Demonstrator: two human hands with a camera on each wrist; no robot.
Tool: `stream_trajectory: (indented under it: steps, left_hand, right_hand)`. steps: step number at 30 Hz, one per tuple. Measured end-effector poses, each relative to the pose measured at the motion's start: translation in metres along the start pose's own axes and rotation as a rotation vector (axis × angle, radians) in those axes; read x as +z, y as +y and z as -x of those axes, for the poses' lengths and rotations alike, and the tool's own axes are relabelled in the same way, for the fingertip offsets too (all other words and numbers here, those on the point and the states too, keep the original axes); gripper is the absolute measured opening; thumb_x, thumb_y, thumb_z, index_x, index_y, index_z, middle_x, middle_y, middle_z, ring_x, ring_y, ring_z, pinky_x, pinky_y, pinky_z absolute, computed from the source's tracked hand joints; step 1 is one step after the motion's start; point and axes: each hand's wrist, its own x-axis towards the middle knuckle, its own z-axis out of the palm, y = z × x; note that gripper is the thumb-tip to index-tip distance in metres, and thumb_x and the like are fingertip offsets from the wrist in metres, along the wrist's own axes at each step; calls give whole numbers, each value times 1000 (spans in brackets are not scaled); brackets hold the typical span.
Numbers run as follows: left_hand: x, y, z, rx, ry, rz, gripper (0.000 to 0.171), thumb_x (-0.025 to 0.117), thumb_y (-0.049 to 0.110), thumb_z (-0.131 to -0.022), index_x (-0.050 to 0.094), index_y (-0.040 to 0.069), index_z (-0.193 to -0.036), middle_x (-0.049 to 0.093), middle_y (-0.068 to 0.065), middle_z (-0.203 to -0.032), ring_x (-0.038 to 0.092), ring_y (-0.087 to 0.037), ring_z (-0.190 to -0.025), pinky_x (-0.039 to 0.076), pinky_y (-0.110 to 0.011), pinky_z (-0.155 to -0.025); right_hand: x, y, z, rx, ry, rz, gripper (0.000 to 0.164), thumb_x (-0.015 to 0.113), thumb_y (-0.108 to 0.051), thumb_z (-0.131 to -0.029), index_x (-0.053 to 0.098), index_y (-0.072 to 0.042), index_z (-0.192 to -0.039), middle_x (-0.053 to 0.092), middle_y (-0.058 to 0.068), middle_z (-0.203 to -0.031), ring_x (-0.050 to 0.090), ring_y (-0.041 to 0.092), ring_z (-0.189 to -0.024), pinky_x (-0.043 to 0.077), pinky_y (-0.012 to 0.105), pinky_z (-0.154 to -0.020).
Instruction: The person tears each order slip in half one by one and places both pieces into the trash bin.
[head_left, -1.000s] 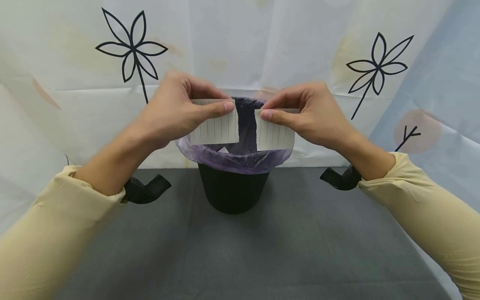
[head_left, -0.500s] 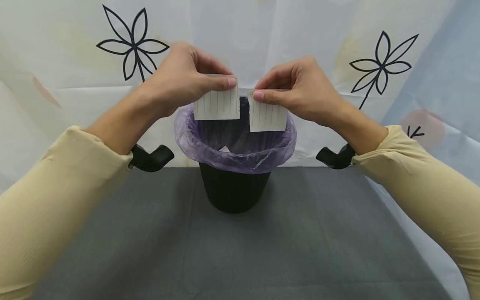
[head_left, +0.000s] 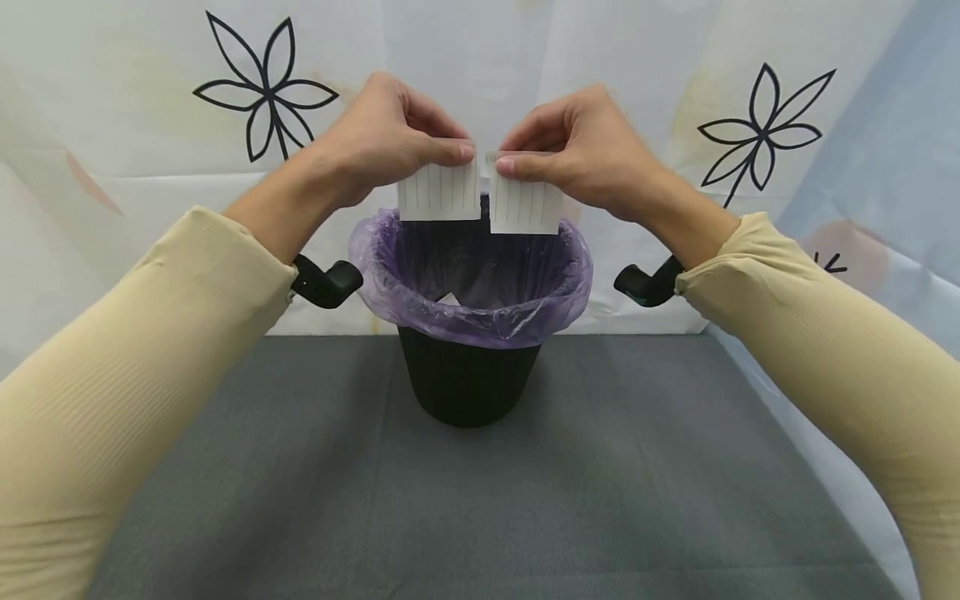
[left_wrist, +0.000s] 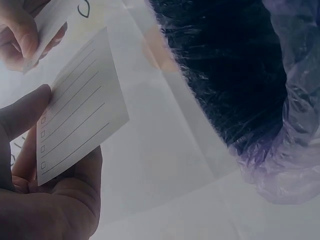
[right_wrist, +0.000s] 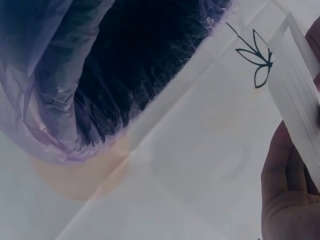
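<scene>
Between thumb and fingers, my left hand (head_left: pixel 390 137) pinches a torn piece of lined paper (head_left: pixel 438 192). My right hand (head_left: pixel 588 154) pinches a second lined piece (head_left: pixel 525 204) beside it, with a narrow gap between the two. Both papers hang above the back of a black bin (head_left: pixel 471 379) lined with a purple plastic bag (head_left: pixel 487 325). A small white scrap (head_left: pixel 449 299) shows inside the bag. In the left wrist view, small checkboxes run along one edge of the left paper (left_wrist: pixel 82 107). The right wrist view shows the right paper (right_wrist: pixel 295 90) at its edge.
The bin stands on a grey cloth-covered table (head_left: pixel 480 508), close to a white curtain (head_left: pixel 480 50) with printed flowers. A black curved device (head_left: pixel 326 283) sits at the left wrist and a similar black device (head_left: pixel 648 285) at the right.
Both hands have risen from just over the bin opening to higher above it, still pinching their papers. The gap between the two pieces has narrowed. The bin has stayed put.
</scene>
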Motion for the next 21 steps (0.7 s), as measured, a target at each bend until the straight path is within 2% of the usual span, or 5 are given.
stream_trajectory:
  steps: [8,21]
  left_hand:
    - [2,-3,-12,-41,8,-26,32,80,25,-91,76,9,-117,67,-3,-115,59,-17,-103,48,-32,-89]
    - [5,0,-19,-29,19,-34,32,78,25,-91,76,7,-119,69,-3,-111,60,-16,-100,48,-32,-87]
  right_hand:
    - [2,10,-14,29,-9,2,20,81,-12,-89,77,2,-102,77,3,-89,71,17,-83,54,27,-74]
    - [1,17,-24,70,0,-72,15,82,-9,-87,78,1,-98,76,5,-85,71,18,-82,54,27,-73]
